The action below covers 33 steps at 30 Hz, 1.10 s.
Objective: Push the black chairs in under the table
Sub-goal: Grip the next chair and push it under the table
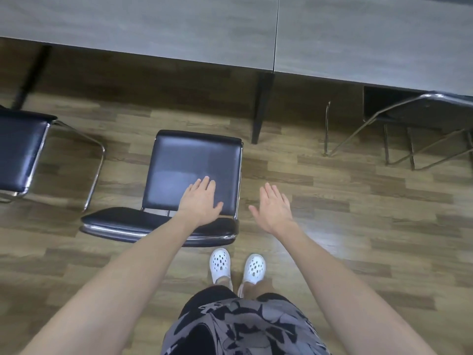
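Observation:
A black chair [189, 160] with a chrome frame stands on the floor in front of me, its seat toward the grey table [153, 34] and clear of the table's edge. Its backrest [122, 221] is the near part, just ahead of my feet. My left hand [201, 201] is stretched out flat above the backrest and the rear of the seat, fingers straight. My right hand [275, 208] hovers open over the floor to the right of the chair, touching nothing. A second black chair [20, 149] stands at the left edge, also out from the table.
A third chair [419, 111] at the right is tucked under the table, only its chrome legs and seat edge showing. Black table legs [261, 108] stand right of the middle chair and at far left. My white shoes [220, 263] are on the wood floor.

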### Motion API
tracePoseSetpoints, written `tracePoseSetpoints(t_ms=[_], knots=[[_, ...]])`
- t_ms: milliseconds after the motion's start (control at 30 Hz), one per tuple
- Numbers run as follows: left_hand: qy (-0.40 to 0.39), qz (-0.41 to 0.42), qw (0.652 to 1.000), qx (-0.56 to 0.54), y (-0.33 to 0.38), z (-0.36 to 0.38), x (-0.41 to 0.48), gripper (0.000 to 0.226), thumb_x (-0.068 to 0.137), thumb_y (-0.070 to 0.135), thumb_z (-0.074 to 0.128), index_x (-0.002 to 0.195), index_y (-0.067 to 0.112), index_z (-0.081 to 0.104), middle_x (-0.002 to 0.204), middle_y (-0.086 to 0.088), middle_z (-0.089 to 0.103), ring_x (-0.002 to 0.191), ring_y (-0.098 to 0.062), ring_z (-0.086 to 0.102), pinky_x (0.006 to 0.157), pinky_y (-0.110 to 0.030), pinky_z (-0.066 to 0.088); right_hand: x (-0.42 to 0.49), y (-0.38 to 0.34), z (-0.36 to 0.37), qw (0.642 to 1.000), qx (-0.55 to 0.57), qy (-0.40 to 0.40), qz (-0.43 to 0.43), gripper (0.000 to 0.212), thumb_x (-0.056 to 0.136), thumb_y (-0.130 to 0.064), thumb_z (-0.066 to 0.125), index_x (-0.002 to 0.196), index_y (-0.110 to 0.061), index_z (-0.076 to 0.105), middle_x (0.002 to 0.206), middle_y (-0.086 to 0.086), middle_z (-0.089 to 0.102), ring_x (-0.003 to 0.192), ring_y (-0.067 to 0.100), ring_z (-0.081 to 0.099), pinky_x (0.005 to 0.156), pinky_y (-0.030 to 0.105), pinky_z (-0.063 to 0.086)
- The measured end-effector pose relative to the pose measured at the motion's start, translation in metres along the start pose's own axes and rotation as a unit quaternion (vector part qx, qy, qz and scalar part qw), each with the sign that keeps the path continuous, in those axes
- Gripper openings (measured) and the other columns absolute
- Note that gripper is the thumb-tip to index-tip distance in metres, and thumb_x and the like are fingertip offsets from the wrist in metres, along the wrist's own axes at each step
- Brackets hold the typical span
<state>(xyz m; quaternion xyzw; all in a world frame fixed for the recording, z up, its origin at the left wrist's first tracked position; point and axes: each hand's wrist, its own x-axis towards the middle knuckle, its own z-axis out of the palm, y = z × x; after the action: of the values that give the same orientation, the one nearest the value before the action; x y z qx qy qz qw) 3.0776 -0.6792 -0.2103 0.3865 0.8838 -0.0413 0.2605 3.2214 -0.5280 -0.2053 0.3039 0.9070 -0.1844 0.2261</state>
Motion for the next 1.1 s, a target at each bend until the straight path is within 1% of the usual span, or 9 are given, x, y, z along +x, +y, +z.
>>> tracePoseSetpoints(t_ms=[133, 333, 467, 567, 667, 833, 1000, 1100], knots=[[0.000, -0.016, 1.000, 0.004, -0.007, 0.004, -0.007, 0.073, 0.095, 0.050, 0.043, 0.152, 0.009, 0.020, 0.161, -0.012, 0.015, 0.148, -0.029, 0.017, 0.120, -0.041, 0.017, 0.002, 0.001, -0.003, 1.000, -0.002, 0.004, -0.002, 0.069, 0.099, -0.045, 0.039, 0.152, -0.007, 0.020, 0.162, 0.008, 0.013, 0.150, 0.022, 0.007, 0.120, 0.041, 0.008], [0.001, -0.039, 0.999, -0.019, -0.003, 0.011, -0.012, 0.071, 0.094, 0.048, 0.045, 0.150, 0.008, 0.024, 0.160, -0.012, 0.018, 0.146, -0.028, 0.021, 0.119, -0.040, 0.020, 0.001, -0.003, -0.004, 0.999, 0.009, 0.004, -0.036, 0.067, 0.099, -0.044, 0.042, 0.152, -0.007, 0.022, 0.162, 0.007, 0.014, 0.150, 0.022, 0.009, 0.120, 0.041, 0.009], [0.014, -0.059, 0.997, -0.040, 0.001, 0.015, -0.017, 0.072, 0.095, 0.047, 0.045, 0.151, 0.007, 0.022, 0.161, -0.011, 0.019, 0.147, -0.027, 0.021, 0.119, -0.039, 0.020, 0.003, -0.005, -0.004, 0.998, 0.017, 0.010, -0.058, 0.067, 0.099, -0.044, 0.041, 0.152, -0.007, 0.022, 0.162, 0.007, 0.014, 0.149, 0.021, 0.008, 0.121, 0.041, 0.010], [0.025, -0.060, 0.997, -0.041, 0.000, 0.018, -0.021, 0.070, 0.095, 0.046, 0.046, 0.150, 0.008, 0.025, 0.160, -0.010, 0.021, 0.145, -0.026, 0.023, 0.118, -0.038, 0.022, 0.003, -0.008, -0.003, 0.997, 0.022, 0.013, -0.069, 0.067, 0.099, -0.044, 0.042, 0.151, -0.008, 0.023, 0.162, 0.006, 0.015, 0.149, 0.021, 0.009, 0.120, 0.041, 0.010], [0.024, -0.061, 0.997, -0.049, -0.005, 0.020, -0.025, 0.071, 0.094, 0.049, 0.045, 0.151, 0.011, 0.026, 0.160, -0.008, 0.021, 0.145, -0.024, 0.024, 0.117, -0.038, 0.022, 0.003, -0.011, -0.001, 0.997, 0.016, -0.001, -0.079, 0.069, 0.098, -0.046, 0.043, 0.151, -0.008, 0.023, 0.162, 0.007, 0.015, 0.150, 0.022, 0.008, 0.120, 0.041, 0.010], [0.023, -0.060, 0.997, -0.042, -0.020, 0.023, -0.026, 0.077, 0.093, 0.055, 0.045, 0.152, 0.012, 0.023, 0.161, -0.006, 0.020, 0.147, -0.021, 0.021, 0.119, -0.038, 0.019, 0.006, -0.023, 0.005, 0.995, 0.021, -0.011, -0.093, 0.071, 0.095, -0.050, 0.047, 0.149, -0.008, 0.027, 0.161, 0.006, 0.018, 0.149, 0.022, 0.011, 0.119, 0.042, 0.012], [-0.023, -0.052, 0.998, -0.012, -0.053, 0.020, -0.019, 0.077, 0.093, 0.059, 0.042, 0.153, 0.014, 0.022, 0.162, -0.006, 0.015, 0.148, -0.021, 0.017, 0.119, -0.039, 0.016, 0.008, -0.049, 0.018, 0.993, 0.019, -0.027, -0.110, 0.073, 0.094, -0.055, 0.044, 0.149, -0.008, 0.028, 0.160, 0.005, 0.021, 0.148, 0.022, 0.014, 0.118, 0.041, 0.016], [-0.037, -0.057, 0.998, 0.001, -0.081, 0.016, -0.017, 0.079, 0.092, 0.062, 0.040, 0.152, 0.014, 0.023, 0.162, -0.007, 0.013, 0.148, -0.022, 0.016, 0.119, -0.040, 0.015, 0.014, -0.070, 0.024, 0.992, 0.014, -0.065, -0.108, 0.081, 0.092, -0.061, 0.043, 0.152, -0.010, 0.023, 0.161, 0.004, 0.017, 0.149, 0.021, 0.011, 0.118, 0.041, 0.016]])
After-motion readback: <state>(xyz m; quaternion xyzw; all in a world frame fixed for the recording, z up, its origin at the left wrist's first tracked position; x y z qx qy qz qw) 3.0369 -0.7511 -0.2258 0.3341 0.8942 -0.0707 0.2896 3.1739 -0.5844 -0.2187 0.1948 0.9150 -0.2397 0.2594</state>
